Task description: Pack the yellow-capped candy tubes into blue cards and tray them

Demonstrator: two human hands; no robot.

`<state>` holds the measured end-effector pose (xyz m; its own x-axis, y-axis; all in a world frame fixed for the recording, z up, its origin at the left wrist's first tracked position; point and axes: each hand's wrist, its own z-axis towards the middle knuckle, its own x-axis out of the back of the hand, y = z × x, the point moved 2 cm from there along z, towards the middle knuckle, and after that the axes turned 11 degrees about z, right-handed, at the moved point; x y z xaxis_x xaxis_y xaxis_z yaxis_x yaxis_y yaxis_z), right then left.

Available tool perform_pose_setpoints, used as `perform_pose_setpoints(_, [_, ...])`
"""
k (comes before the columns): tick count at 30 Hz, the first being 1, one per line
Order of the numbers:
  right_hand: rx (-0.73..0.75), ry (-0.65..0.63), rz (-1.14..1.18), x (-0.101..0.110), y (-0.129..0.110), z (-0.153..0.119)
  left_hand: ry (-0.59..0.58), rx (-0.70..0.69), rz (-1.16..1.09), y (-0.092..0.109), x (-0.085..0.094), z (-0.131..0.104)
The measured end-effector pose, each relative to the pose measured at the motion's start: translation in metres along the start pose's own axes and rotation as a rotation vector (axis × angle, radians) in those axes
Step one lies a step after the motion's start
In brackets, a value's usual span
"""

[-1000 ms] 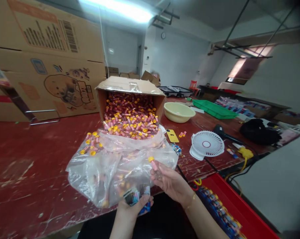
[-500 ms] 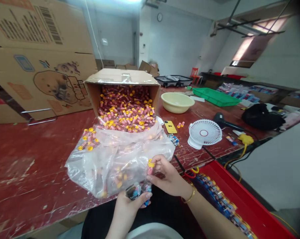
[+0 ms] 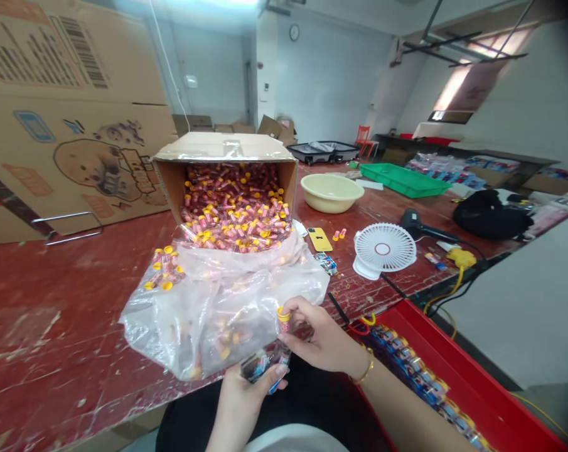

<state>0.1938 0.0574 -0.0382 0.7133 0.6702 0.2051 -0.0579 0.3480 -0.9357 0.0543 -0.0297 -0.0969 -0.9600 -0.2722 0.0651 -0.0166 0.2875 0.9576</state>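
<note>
Between the thumb and fingers of my right hand (image 3: 312, 333) is a small clear tube (image 3: 284, 320) with a yellow cap and pink contents, held upright. Just below and left of it, my left hand (image 3: 250, 389) is closed on a small printed plastic packet (image 3: 258, 367) in blue and black. The tube is above the packet and apart from it. Behind both hands spreads a clear plastic bag (image 3: 208, 307), with a few tubes showing through. It leads back to an open cardboard box (image 3: 166, 182) full of such tubes. A small pile of tubes (image 3: 166, 267) lies on the bag's left side.
On the red table (image 3: 39, 326) stand a cream basin (image 3: 333, 194), a yellow phone (image 3: 320, 239), a white fan (image 3: 382, 251) and a green tray (image 3: 401, 181). A red bin (image 3: 481, 389) at lower right holds rows of filled packets. A big carton (image 3: 76, 157) stands left.
The view has shifted slightly. My right hand still holds the tube, a little lower and nearer the packet. My left hand keeps its hold on the packet.
</note>
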Motion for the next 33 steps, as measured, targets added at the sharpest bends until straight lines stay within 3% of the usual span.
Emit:
perform_pose_setpoints(8, [-0.013,0.036,-0.19,-0.007,-0.004,-0.001,0.044,0.002,-0.028,-0.009,-0.001,0.002])
perform_pose_setpoints(11, [-0.119,0.023,0.047,-0.012,0.007,0.001,0.03,0.005,-0.054,-0.008,-0.002,0.0])
perform_pose_setpoints(16, [-0.297,0.177,0.675,-0.017,0.034,0.003,-0.055,0.165,-0.214,-0.005,-0.004,-0.005])
perform_pose_setpoints(20, [-0.332,0.22,0.809,-0.021,0.044,-0.005,-0.109,0.261,-0.286,0.0,-0.005,-0.007])
perform_pose_setpoints(26, [-0.18,0.079,0.492,-0.039,0.042,-0.025,-0.126,0.318,-0.502,0.013,-0.012,-0.004])
perform_pose_setpoints(33, [-0.04,0.228,0.065,-0.06,0.038,-0.033,-0.07,0.291,-0.461,0.014,-0.011,-0.003])
